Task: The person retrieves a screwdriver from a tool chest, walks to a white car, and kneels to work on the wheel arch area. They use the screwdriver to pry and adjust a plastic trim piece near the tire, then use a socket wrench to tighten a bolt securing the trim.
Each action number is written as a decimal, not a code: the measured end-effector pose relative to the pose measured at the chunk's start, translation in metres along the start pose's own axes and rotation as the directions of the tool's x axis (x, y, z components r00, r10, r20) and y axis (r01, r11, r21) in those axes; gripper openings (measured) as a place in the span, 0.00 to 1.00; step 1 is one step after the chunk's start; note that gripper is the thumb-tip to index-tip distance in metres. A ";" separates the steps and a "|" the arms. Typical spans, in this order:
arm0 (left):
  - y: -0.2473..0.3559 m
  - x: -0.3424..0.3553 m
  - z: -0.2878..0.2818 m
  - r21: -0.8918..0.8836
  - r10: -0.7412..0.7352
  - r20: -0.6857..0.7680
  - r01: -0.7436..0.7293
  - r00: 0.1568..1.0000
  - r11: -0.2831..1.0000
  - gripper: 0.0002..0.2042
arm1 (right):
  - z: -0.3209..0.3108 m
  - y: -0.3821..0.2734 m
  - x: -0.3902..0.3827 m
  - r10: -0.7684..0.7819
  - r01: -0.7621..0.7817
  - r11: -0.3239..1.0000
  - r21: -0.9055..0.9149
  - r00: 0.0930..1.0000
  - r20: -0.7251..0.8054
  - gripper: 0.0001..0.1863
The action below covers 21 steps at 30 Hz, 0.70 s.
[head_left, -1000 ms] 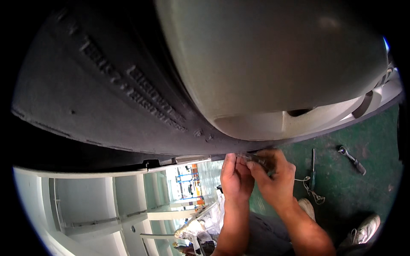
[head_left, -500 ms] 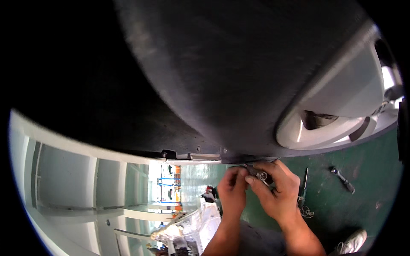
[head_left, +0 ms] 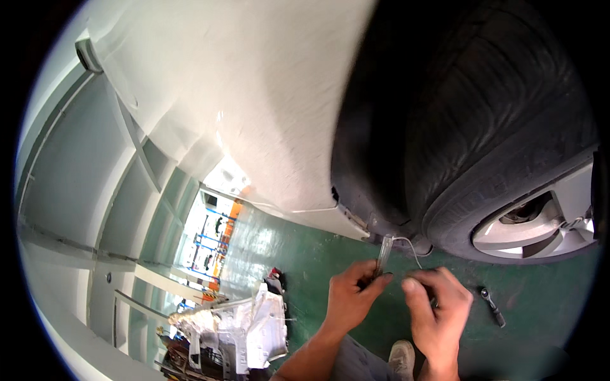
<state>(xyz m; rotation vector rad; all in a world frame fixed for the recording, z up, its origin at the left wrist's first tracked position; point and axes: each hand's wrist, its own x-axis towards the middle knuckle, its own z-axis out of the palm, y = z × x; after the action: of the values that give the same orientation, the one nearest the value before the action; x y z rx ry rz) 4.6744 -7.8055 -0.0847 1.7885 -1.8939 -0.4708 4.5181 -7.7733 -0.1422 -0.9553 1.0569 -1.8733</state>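
In the head view, my left hand (head_left: 354,293) is closed on a slim, partly clear tool (head_left: 384,253), pointing up toward the lower edge of the wheel arch. A thin pale cord (head_left: 413,250) curves from near its upper end toward my right hand (head_left: 438,305). My right hand is curled, with thumb raised close to the tool; what its fingers hold is hidden. Above and right of my hands are a black tyre (head_left: 483,114) and silver alloy wheel (head_left: 511,236), beside a white body panel (head_left: 267,95) and a dark liner (head_left: 356,203) at its edge.
A ratchet (head_left: 494,308) lies on the green floor (head_left: 527,305) at right. A large silvery metal body part (head_left: 260,330) stands at lower left, with racks (head_left: 206,241) farther back. My shoe (head_left: 401,360) is below my hands.
The view has swung, bringing the white panel and whole tyre tread into sight. My hands have separated, and the tool now stands upright in my left hand with the cord showing.
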 end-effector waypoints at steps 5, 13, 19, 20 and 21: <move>-0.012 -0.003 0.010 0.146 0.213 -0.068 -0.202 0.975 0.969 0.17 | 0.044 0.031 0.010 0.117 -0.104 0.986 -0.132 0.989 0.095 0.14; -0.019 0.003 -0.010 0.017 0.199 -0.061 -0.198 0.978 0.980 0.21 | 0.082 0.037 0.048 0.030 -0.017 0.995 0.099 0.992 -0.125 0.15; -0.027 0.004 -0.015 -0.042 0.181 0.069 -0.178 0.981 0.983 0.17 | 0.115 0.038 0.084 0.001 0.046 0.971 0.237 0.981 -0.193 0.19; -0.027 0.005 -0.014 -0.054 0.171 0.086 -0.166 0.982 0.985 0.17 | 0.117 0.040 0.091 -0.026 0.074 0.969 0.235 0.980 -0.198 0.21; -0.029 0.007 -0.014 -0.038 0.152 0.109 -0.149 0.982 0.988 0.17 | 0.120 0.042 0.098 -0.030 0.080 0.967 0.242 0.979 -0.202 0.21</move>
<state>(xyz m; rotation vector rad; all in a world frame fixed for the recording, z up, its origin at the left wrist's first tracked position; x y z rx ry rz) 4.7056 -7.8134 -0.0889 1.6153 -2.0701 -0.5510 4.5913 -7.9127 -0.1125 -0.6700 0.8857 -2.1228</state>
